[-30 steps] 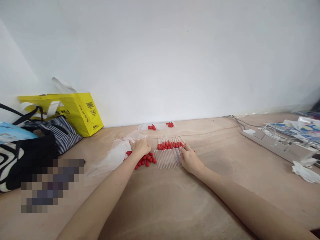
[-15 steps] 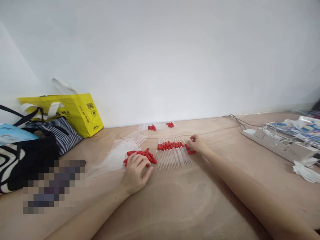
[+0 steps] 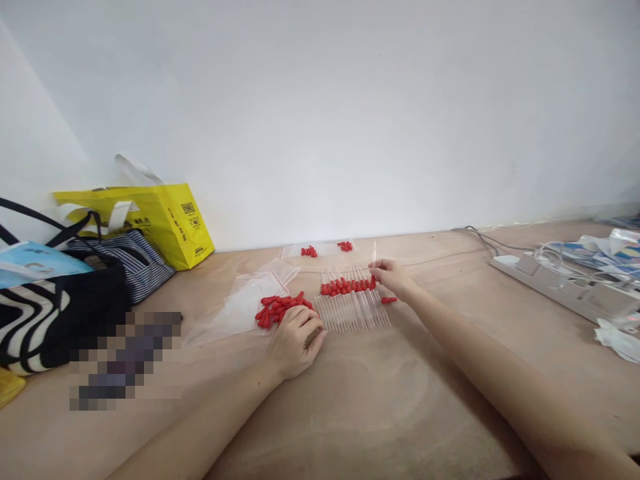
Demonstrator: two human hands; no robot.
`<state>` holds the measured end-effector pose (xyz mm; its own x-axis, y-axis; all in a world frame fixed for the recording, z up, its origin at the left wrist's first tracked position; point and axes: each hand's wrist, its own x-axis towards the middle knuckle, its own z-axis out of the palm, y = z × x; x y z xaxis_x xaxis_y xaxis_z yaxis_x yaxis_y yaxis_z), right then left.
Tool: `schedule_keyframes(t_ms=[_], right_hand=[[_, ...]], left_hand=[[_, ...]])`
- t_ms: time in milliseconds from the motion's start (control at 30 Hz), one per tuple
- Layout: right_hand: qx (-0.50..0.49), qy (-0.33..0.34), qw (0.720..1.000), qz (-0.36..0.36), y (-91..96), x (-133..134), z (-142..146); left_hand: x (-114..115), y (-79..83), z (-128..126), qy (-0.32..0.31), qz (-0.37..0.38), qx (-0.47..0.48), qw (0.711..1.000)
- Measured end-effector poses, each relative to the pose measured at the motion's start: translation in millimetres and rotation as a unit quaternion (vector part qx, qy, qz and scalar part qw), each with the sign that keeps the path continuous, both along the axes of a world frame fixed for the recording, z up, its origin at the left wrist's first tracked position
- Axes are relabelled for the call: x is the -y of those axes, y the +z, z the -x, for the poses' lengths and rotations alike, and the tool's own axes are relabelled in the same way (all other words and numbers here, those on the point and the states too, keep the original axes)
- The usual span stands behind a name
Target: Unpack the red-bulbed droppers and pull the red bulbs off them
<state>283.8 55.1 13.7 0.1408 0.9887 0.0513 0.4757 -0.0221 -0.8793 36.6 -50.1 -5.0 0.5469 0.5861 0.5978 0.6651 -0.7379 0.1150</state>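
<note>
My right hand (image 3: 393, 277) pinches a clear glass dropper (image 3: 374, 252), which points up, its red rubber bulb low beside the fingers. Left of it lies a row of droppers with red bulbs (image 3: 345, 287), tips away from me. Nearer to me is a row of bare clear tubes (image 3: 353, 313). One loose red bulb (image 3: 389, 300) rests at that row's right end. My left hand (image 3: 297, 343) lies on the table, loosely curled with the thumb apart, next to a pile of red bulbs (image 3: 273, 308) and the tubes' left end. I see nothing held in it.
Clear zip bags (image 3: 240, 303) lie left of the pile. Another bag with red bulbs (image 3: 327, 249) is by the wall. On the left stand a yellow bag (image 3: 180, 227) and a black-and-white bag (image 3: 65, 313); on the right, a power strip (image 3: 555, 283) with cables and a crumpled tissue (image 3: 617, 341).
My right hand has shifted slightly left and up, and a dropper now stands upright in its fingers. The left hand has moved right, towards the bare tubes. The view has shifted slightly.
</note>
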Motion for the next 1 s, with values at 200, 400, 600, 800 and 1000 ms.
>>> schedule_keyframes(t_ms=[200, 400, 600, 800, 1000], right_hand=[[-0.223, 0.146, 0.958, -0.106, -18.8, 63.9, 22.6], [-0.267, 0.231, 0.928, -0.118, -35.3, 87.3, 40.9], [-0.003, 0.233, 0.924, -0.304, -34.9, 87.6, 19.9], [0.292, 0.195, 0.802, -0.482, -41.8, 91.0, 26.3], [0.318, 0.2, 0.788, -0.487, -44.8, 89.8, 35.6]], left_hand=[[-10.3, -3.2, -13.6, 0.024, -0.03, 0.012, 0.999], [-14.7, -5.3, -24.7, -0.015, -0.06, 0.008, 0.998], [-13.7, -5.7, -20.4, -0.003, -0.058, -0.012, 0.998], [-13.6, -5.4, -19.0, -0.025, -0.048, -0.047, 0.997], [-16.6, -9.3, -18.0, -0.041, -0.005, -0.044, 0.998]])
